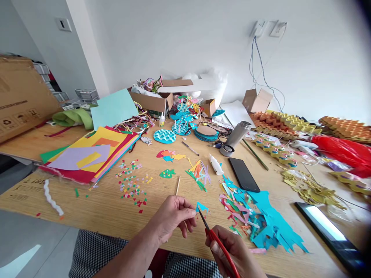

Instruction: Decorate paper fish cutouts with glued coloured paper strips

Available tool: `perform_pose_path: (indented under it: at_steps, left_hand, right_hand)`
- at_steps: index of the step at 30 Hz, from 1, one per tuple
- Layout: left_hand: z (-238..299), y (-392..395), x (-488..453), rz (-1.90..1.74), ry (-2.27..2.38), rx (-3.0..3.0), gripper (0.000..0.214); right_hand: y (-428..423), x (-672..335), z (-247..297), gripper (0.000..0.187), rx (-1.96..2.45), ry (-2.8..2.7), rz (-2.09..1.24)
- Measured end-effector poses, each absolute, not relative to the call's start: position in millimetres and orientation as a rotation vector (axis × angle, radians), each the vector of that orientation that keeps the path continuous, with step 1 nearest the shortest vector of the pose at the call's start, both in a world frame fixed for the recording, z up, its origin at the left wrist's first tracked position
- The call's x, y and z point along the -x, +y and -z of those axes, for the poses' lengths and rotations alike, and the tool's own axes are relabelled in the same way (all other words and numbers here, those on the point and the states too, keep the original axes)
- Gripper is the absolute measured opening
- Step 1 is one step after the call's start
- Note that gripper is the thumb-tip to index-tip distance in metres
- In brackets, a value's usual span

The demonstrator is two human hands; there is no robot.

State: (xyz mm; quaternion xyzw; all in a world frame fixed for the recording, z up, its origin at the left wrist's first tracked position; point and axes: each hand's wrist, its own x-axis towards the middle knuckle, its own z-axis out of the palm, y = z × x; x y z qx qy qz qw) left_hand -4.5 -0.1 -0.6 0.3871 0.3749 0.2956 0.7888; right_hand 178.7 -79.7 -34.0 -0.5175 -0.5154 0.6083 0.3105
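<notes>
My left hand (174, 216) pinches a small blue paper piece (201, 207) between thumb and fingers, low at the table's front edge. Beside it, my right hand (232, 251) is closed round red-handled scissors (216, 241), whose blades point up-left and meet the paper piece. A heap of blue and coloured paper offcuts (261, 220) lies just right of both hands. A thin wooden stick (177, 185) lies on the table above my left hand.
Stacked coloured paper sheets (89, 154) lie at left, confetti scraps (131, 181) in the middle. A black phone (244, 174), glue bottle (216, 165), metal flask (235, 137), paper fish (169, 155), cardboard boxes (153, 101), egg cartons (286, 123) and a tablet (330, 231) crowd the wooden table (104, 208).
</notes>
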Motion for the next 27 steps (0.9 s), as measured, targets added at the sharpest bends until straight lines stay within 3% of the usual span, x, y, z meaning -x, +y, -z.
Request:
perform_pose_path:
  at_steps: [17, 27]
  left_hand:
    - [-1, -1, 4, -0.719, 0.789, -0.889, 0.024]
    - [3, 3, 10, -0.679, 0.751, -0.804, 0.028]
  right_hand:
    - [-80, -176, 22, 0.048, 1.306, -1.425, -1.629]
    - [-79, -183, 3, 0.054, 1.352, -1.516, -1.716]
